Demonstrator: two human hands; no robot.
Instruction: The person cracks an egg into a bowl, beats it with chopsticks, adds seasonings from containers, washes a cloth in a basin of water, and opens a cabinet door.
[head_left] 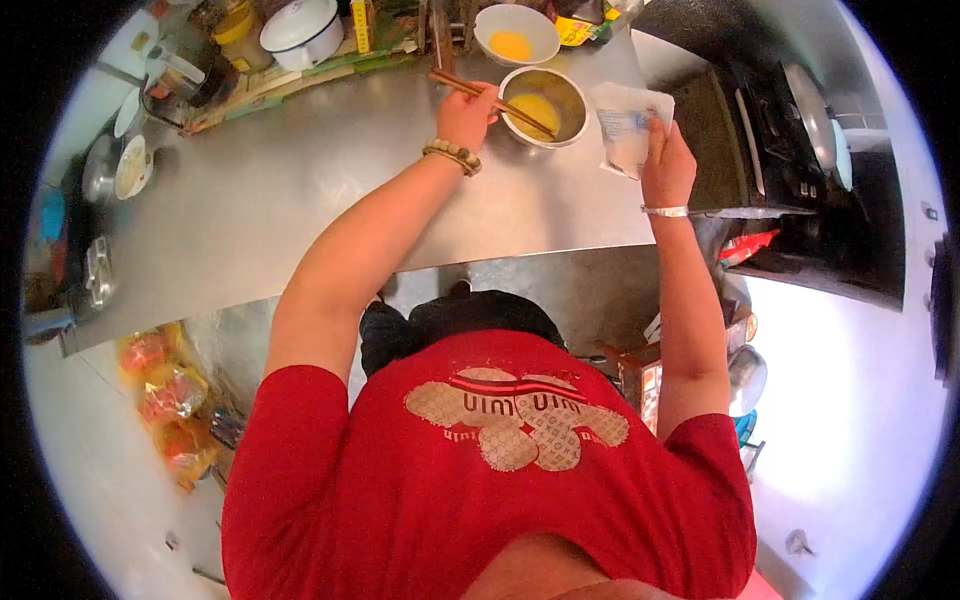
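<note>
My left hand [468, 116] is closed around a pair of chopsticks [466, 84], whose tips rest in a metal bowl [578, 110]. Yellow liquid like beaten egg [530, 116] lies in the bottom of this bowl. To the right of the bowl, my right hand [668, 165] grips a white plastic packet [630, 125] with blue print, held up between thumb and fingers. What the packet contains I cannot make out. Just behind the metal bowl stands a white bowl [545, 38] with more yellow liquid.
Both bowls stand on a steel worktop [300, 180]. A white lidded pot [300, 35] and jars line its back left. At the far left is a small dish [133, 168]. A dark stove [770, 130] adjoins on the right. Bagged produce [170, 390] sits low at left.
</note>
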